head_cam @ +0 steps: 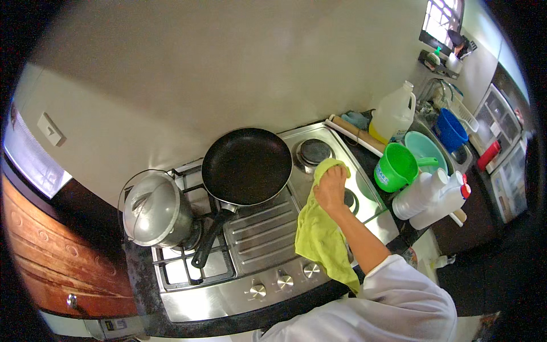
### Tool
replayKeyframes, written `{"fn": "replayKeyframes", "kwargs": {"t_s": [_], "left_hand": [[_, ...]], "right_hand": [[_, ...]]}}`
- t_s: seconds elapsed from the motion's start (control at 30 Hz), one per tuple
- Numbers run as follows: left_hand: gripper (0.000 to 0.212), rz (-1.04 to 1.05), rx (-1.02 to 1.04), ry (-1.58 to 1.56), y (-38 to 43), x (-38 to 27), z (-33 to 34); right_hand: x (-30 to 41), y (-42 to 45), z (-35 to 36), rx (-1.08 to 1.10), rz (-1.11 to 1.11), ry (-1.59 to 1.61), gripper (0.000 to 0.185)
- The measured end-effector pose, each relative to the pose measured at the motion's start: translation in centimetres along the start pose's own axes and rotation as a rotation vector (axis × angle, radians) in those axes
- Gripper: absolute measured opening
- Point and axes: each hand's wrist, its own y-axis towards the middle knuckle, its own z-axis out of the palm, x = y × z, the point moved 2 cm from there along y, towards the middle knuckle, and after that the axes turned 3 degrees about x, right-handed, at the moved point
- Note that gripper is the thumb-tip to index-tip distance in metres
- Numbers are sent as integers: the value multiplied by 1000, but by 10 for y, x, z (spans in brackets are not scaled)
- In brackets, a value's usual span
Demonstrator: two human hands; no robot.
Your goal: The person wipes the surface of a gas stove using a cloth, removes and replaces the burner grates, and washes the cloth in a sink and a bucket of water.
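Note:
My right hand [332, 188] grips a yellow-green cloth [318, 235] and presses its bunched end on the stainless-steel cooktop [201, 305]. That end lies just below the upper right burner plate [315, 151]. The rest of the cloth hangs down past the knobs [285, 281] and over the front edge. Partly behind my wrist is a second, smaller burner plate [348, 200]. Left of the cloth, a black frying pan [247, 166] rests with its handle pointing towards me. My left hand is out of view.
A lidded metal pot [156, 209] with a wire handle stands on the left grate. Close along the right side are a green dipper [394, 169], white plastic bottles [421, 196], a jug of yellow liquid [393, 113] and a teal basin [427, 147]. A wall rises behind.

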Motion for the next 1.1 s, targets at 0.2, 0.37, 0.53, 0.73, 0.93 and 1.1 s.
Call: {"fn": "replayKeyframes", "kwargs": {"t_s": [0.2,0.37,0.53,0.73,0.93,1.1], "left_hand": [[34,300,-140,-97,19,33,13],[34,283,-103,-142,17,18,20],[27,417,-194,-250,13,20,20],[24,604,-144,-39,20,27,21],[23,565,-112,-53,11,21,16],[22,364,-67,-142,13,28,14]], "right_hand": [[20,13,36,213,-340,-23,42],[4,41,88,180,-469,-34,42],[38,43,53,358,-428,-162,44],[27,1,34,320,-273,-37,53],[12,-5,43,224,-228,-28,62],[23,-15,37,289,-213,48,59]]}}
